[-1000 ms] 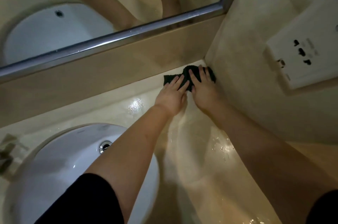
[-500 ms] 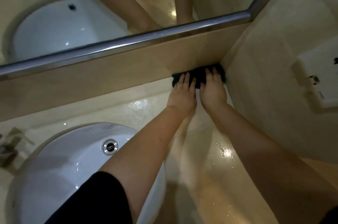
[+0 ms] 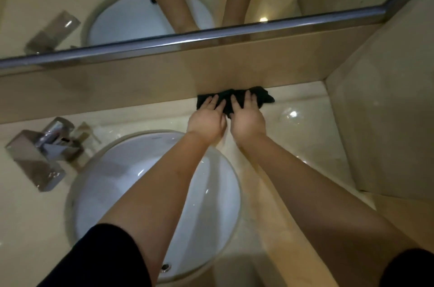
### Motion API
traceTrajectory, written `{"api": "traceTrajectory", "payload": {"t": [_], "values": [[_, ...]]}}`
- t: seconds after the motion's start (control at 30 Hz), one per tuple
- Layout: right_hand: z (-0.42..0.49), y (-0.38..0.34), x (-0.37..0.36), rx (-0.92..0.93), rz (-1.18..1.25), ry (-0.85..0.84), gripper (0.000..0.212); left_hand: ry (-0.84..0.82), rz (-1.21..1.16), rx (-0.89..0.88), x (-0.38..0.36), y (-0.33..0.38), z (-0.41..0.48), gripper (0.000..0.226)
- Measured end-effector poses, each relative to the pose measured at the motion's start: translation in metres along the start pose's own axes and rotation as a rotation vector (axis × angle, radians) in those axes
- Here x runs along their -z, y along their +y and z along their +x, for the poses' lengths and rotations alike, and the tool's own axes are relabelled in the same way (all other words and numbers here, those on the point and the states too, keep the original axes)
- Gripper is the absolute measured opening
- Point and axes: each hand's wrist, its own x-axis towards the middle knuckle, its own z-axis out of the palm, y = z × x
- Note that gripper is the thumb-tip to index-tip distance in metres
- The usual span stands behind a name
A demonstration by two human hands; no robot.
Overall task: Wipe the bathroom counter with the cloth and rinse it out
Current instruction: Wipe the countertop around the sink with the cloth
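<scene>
A dark cloth (image 3: 263, 96) lies flat on the wet beige counter (image 3: 303, 143), pushed against the backsplash behind the basin. My left hand (image 3: 207, 119) presses on the cloth's left part with straight fingers. Beside it, my right hand (image 3: 247, 117) presses on the middle of the cloth, fingers spread and straight. The cloth's right end sticks out past my right fingers. The white oval basin (image 3: 206, 193) sits under my left forearm, and its drain (image 3: 165, 267) shows near the bottom edge.
A chrome tap (image 3: 44, 146) stands left of the basin. The beige backsplash (image 3: 117, 85) runs under a metal-framed mirror (image 3: 70, 5) that reflects my arms. A tiled side wall (image 3: 385, 122) closes the counter on the right.
Both hands have slid the cloth left along the backsplash, away from the right corner and toward the spot behind the basin. The view has swung left, so the tap shows.
</scene>
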Motion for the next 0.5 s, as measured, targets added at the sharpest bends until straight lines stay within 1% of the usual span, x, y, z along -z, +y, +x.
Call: {"api": "traceTrajectory", "payload": {"t": [0.1, 0.27, 0.4, 0.5], "values": [[-0.004, -0.040, -0.007, 0.082, -0.056, -0.028, 0.062, 0.017, 0.000, 0.083, 0.004, -0.046, -0.019, 0.051], [-0.007, -0.099, -0.018, 0.208, -0.098, -0.088, 0.064, 0.036, -0.013, 0.144, 0.008, -0.111, -0.044, 0.050], [-0.009, -0.129, -0.023, 0.233, -0.123, -0.110, 0.063, 0.057, -0.020, 0.130, 0.009, -0.146, -0.057, 0.049], [-0.011, -0.139, -0.024, 0.233, -0.149, -0.113, 0.060, 0.055, -0.027, 0.109, 0.008, -0.157, -0.061, 0.050]]}}
